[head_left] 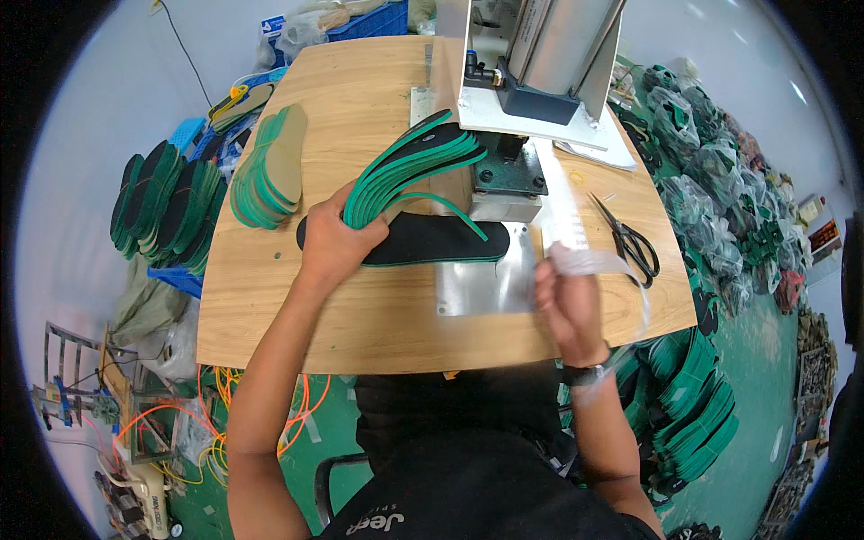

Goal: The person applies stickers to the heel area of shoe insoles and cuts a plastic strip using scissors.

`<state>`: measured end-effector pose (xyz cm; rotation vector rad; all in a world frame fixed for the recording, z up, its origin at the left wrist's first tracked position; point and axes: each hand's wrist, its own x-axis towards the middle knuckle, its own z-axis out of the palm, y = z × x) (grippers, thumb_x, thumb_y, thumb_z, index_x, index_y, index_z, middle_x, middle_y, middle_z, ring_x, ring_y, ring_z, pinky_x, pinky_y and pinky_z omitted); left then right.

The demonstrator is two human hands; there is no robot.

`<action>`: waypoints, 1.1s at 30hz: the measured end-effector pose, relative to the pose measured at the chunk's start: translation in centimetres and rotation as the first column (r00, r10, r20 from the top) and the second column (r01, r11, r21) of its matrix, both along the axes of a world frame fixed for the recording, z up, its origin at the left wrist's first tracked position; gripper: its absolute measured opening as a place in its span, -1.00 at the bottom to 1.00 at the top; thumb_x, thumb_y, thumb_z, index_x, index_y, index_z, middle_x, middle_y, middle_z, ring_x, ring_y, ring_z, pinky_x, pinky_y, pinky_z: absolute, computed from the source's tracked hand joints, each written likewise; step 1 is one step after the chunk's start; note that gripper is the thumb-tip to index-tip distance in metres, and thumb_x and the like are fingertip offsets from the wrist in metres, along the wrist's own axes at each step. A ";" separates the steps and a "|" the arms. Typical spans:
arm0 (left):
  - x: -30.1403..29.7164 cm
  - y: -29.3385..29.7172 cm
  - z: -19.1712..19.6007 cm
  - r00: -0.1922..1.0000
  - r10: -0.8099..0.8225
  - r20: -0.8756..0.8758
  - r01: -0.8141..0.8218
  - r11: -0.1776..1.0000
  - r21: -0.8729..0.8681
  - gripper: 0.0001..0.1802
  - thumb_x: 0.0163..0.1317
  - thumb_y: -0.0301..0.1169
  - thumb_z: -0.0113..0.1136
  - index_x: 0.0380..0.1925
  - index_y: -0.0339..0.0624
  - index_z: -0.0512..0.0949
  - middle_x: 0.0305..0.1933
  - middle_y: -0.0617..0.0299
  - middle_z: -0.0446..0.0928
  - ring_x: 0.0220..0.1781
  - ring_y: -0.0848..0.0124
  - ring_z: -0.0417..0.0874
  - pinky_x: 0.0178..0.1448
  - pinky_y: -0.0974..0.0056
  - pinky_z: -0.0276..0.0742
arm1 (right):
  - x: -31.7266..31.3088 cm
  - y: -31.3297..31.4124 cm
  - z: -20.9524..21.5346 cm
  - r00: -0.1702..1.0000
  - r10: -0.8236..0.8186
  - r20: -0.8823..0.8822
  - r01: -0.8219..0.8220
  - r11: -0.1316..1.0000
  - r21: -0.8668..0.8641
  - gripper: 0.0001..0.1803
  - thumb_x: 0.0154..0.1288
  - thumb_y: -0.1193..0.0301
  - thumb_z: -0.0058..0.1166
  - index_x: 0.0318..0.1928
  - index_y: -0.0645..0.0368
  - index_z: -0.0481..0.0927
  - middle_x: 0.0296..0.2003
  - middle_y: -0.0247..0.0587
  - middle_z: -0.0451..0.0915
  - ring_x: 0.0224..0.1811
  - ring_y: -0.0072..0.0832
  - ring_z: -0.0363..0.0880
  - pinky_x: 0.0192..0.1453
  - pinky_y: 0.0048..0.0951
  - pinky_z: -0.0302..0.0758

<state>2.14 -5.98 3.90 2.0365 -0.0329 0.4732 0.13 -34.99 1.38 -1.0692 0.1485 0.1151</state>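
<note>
On the head view, here's the left hand (342,232), fingers wrapped tight round the near end of a fanned stack of green-edged insoles (400,171), far ends leaning toward the press (540,99). One black insole (423,239) lies flat beneath, on the tabletop (369,81). Across from the stack, well apart, the right hand (569,301) is blurred, fingers curled, apparently pinching a clear strip (598,263), scissors (634,245) just beyond.

One fisheye view looks steeply down from the head, fairly near the surface (405,333), with floor (760,360) around.
</note>
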 end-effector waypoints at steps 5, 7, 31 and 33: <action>0.0 -0.1 -0.3 0.998 0.036 0.046 -0.037 0.999 0.018 -0.64 -0.03 -0.46 0.20 -0.15 -0.26 0.58 -0.56 0.17 0.52 -0.53 0.55 0.42 -0.32 0.40 0.45 | 0.1 1.3 0.1 0.984 0.087 -0.154 -0.106 0.987 -0.119 -0.80 0.42 0.52 -0.27 -0.16 0.31 0.46 -0.55 -0.15 0.58 -0.68 -0.52 0.52 -0.68 -0.62 0.42; -0.1 0.0 -0.3 0.999 0.025 0.049 -0.025 1.000 0.008 -0.64 -0.03 -0.46 0.20 -0.14 -0.26 0.58 -0.56 0.16 0.51 -0.53 0.54 0.43 -0.32 0.40 0.45 | 0.3 1.2 -0.6 0.984 0.089 -0.154 -0.114 0.980 -0.161 -0.80 0.42 0.52 -0.26 -0.17 0.31 0.47 -0.54 -0.14 0.59 -0.69 -0.53 0.52 -0.69 -0.63 0.42; -0.1 -0.2 -0.1 1.000 -0.003 -0.011 0.004 0.999 0.050 -0.54 -0.05 -0.45 0.21 -0.04 -0.21 0.57 -0.49 0.17 0.57 -0.48 0.56 0.49 -0.27 0.43 0.47 | -0.9 0.2 0.7 0.983 0.185 -0.009 -0.111 0.554 -0.825 -0.60 0.24 0.17 0.19 -0.43 0.33 0.60 -0.60 -0.35 0.53 -0.54 -0.67 0.40 -0.43 -0.57 0.36; -0.1 -0.4 -0.1 1.000 -0.019 -0.003 0.019 0.998 0.056 -0.54 -0.05 -0.45 0.22 -0.04 -0.21 0.58 -0.48 0.16 0.59 -0.47 0.55 0.51 -0.25 0.42 0.48 | -0.5 0.6 -0.2 0.976 0.203 0.074 -0.056 0.569 -0.820 -0.63 0.17 0.21 0.26 -0.43 0.34 0.61 -0.61 -0.34 0.54 -0.56 -0.65 0.41 -0.46 -0.55 0.37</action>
